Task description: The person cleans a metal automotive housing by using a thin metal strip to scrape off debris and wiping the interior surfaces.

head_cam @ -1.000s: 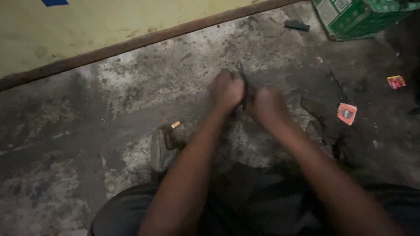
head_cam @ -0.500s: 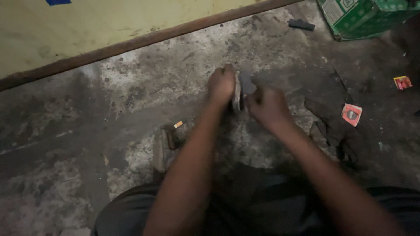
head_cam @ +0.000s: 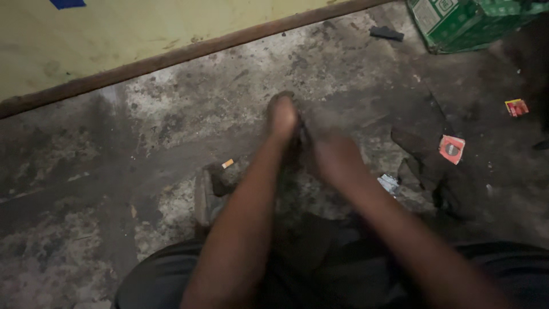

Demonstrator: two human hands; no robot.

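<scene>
My left hand (head_cam: 283, 117) and my right hand (head_cam: 333, 155) are pressed together low over a stained concrete floor (head_cam: 171, 120), both arms stretched forward from my lap. Only a sliver of a small dark object (head_cam: 301, 135) shows between the closed fingers; blur and dim light hide its shape. My left hand sits slightly farther from me than the right.
A green carton (head_cam: 457, 26) stands at the top right, a dark flat piece (head_cam: 386, 33) beside it. Red wrappers (head_cam: 452, 149) (head_cam: 516, 107) lie to the right. A worn sandal (head_cam: 205, 197), a cigarette butt (head_cam: 227, 163) and crumpled foil (head_cam: 389, 183) are near my hands. A yellow wall (head_cam: 143, 28) runs behind.
Both hands stayed pressed together and shifted slightly; the greyish piece that showed between them half a second ago is now almost hidden, and the right hand is motion-blurred.
</scene>
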